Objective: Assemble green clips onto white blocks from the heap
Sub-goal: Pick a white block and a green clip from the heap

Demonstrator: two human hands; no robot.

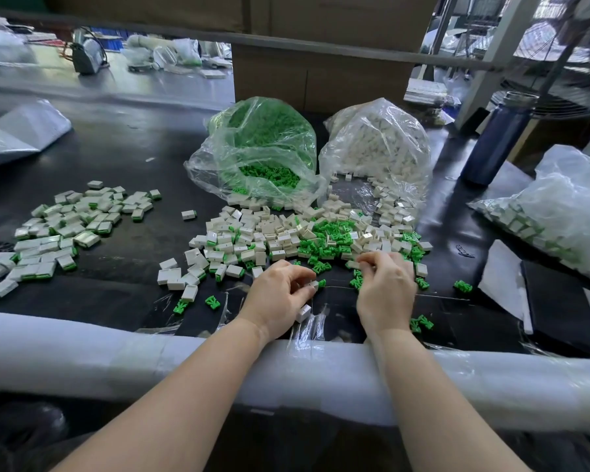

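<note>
White foam padding (82, 349) wraps the near edge of the black table (123, 158), and both forearms cross it. The left hand (280, 301) has its fingers curled around a white block (312, 285), pinched at the fingertips; a second white block (303, 313) sits under the heel of that hand. The right hand (385, 287) reaches into the near edge of the heap (307, 236), its fingertips pinching a small white piece (355, 265); what else it holds I cannot tell. Loose green clips (423, 323) lie around both hands. The heap mixes white blocks and green clips, just beyond the fingers. To the left, well apart, lies a spread of assembled blocks (58, 229) showing green edges. Behind the heap, a clear plastic bag (263, 148) lies open and spills green clips; beside it another clear bag (378, 144) spills white blocks. At the right, a third bag (559, 206) holds finished pieces. A dark blue bottle (501, 137) stands behind it. No writing is legible.
</note>
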